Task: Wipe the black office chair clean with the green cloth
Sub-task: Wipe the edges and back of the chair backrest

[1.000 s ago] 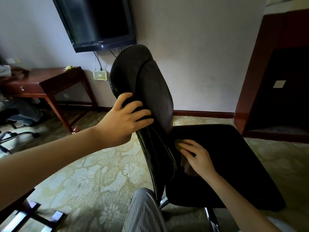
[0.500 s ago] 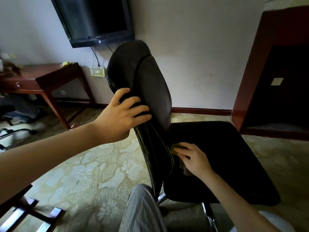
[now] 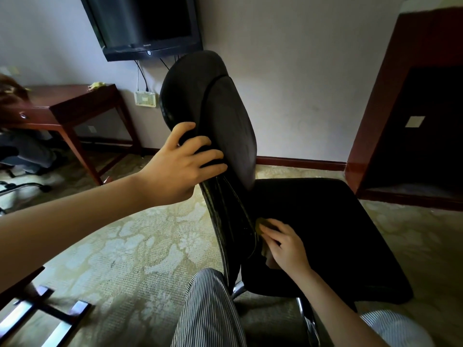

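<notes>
Gripping the side edge of the backrest point(image 3: 225, 116), the left hand point(image 3: 181, 165) has its fingers curled over the front of the padding and its thumb raised against the back shell, a firm hold on the black office chair point(image 3: 325, 221) about halfway up its back. The chair stands side-on to the person, with the backrest rising on the left and the wide seat stretching away to the right. The right hand point(image 3: 286, 247) lies low on the seat, right at the crease where the seat meets the backrest, with its fingers bent over the green cloth point(image 3: 260, 222) and holding it bunched against the upholstery. Only a yellowish-green fold shows past the fingertips and a paler scrap below the palm; the rest is hidden under the hand. Striped trousers point(image 3: 210, 309) show at the bottom, just beside the chair's chrome base point(image 3: 238, 291). A patterned carpet point(image 3: 140, 246) covers the floor. Behind the chair a dark television point(image 3: 145, 23) hangs on the wall above a socket plate point(image 3: 144, 98), and a reddish wooden desk point(image 3: 72, 103) stands to the left, well apart from the chair.
</notes>
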### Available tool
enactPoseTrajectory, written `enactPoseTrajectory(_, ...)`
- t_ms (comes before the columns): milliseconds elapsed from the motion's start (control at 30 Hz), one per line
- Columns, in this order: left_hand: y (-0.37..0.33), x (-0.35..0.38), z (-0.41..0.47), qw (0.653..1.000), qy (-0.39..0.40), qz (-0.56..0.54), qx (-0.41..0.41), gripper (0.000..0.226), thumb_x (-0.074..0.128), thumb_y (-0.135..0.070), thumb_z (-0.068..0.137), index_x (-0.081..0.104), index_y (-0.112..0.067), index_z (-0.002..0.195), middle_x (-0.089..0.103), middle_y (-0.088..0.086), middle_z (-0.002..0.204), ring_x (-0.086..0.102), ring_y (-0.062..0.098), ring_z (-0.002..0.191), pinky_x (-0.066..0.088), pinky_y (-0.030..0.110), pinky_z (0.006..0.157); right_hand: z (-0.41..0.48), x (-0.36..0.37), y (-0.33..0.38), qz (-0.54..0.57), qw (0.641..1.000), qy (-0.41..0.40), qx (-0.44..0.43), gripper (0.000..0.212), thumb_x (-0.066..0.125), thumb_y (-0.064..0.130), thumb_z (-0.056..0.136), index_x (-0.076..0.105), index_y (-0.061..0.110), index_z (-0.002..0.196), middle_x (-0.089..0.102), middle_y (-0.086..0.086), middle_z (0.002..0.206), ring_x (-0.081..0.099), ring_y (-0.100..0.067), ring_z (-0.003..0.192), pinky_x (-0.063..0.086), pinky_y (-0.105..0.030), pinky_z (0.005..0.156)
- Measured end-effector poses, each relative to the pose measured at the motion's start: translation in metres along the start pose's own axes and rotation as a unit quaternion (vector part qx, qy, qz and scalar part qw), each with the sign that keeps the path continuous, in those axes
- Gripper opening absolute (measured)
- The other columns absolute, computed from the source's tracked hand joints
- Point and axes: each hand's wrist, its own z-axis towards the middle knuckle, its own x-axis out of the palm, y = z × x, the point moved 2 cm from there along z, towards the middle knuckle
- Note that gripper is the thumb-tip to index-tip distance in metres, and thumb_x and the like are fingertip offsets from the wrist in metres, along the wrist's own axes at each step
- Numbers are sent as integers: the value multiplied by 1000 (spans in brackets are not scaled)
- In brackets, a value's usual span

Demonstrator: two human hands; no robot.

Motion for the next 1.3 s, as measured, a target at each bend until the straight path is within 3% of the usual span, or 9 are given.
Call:
enactPoseTrajectory(100,0,1,0,1000,1,5,0,50,44,-6,69,65,-20,112,64,2,110,43,28,106,12,49,105,0,-1,-6,32,999,-6,37,23,62,15,85,72,13,106,65,5,111,63,-19,96,39,-8,87)
enactPoseTrajectory(200,1,1,-3,1000,3,4,0,49,39,-8,73,64,-20,113,64,2,111,43,27,107,10,48,106,19,-9,3,127,988,-57,61,28,63,1,86,68,9,112,56,14,113,54,-3,107,36,-4,93)
enactPoseTrajectory(333,0,0,0,1000,1,-6,-5,47,47,-6,69,66,-20,111,65,2,110,43,27,106,10,48,106,36,-7,19,148,989,-22,9,29,60,12,86,67,11,114,56,11,116,55,-7,109,41,-14,97)
enactPoseTrajectory(600,-1,2,-2,1000,1,-4,-16,49,39,-9,71,67,-20,110,65,2,109,43,27,106,7,47,107,0,12,-9,95,994,24,44,27,64,6,85,69,8,111,53,9,117,58,-19,107,39,-8,94)
enactPoseTrajectory(667,-1,0,-2,1000,1,0,-15,49,41,-8,71,67,-20,111,65,2,110,43,27,106,8,47,107,-8,14,-16,84,994,40,52,27,64,6,86,68,11,113,53,14,117,58,-18,107,41,-12,92)
enactPoseTrajectory(800,-2,0,0,1000,-2,-1,-21,50,45,-4,67,67,-20,109,65,1,109,43,27,105,8,47,107,-9,-1,-16,132,984,5,120,28,59,2,89,66,9,114,49,22,109,54,-3,102,34,0,86)
enactPoseTrajectory(900,-3,-2,2,1000,-1,-8,-25,48,49,-4,65,68,-19,107,66,2,107,44,27,104,10,47,106,8,-10,-4,149,983,-5,103,29,59,2,89,64,8,117,49,19,108,52,5,99,33,1,87)
enactPoseTrajectory(1067,-2,-3,0,1000,6,-9,-17,49,58,-5,62,67,-18,108,65,3,108,43,28,105,8,47,106,7,5,9,146,985,-9,90,30,60,2,88,65,7,118,52,12,111,51,1,103,33,-1,90)
enactPoseTrajectory(1300,-2,-1,-1,1000,2,-1,-16,47,47,-6,68,66,-19,109,65,3,109,43,28,105,10,49,106,-6,13,8,148,983,-20,109,29,58,2,90,64,4,118,52,10,110,52,4,99,35,-1,88)
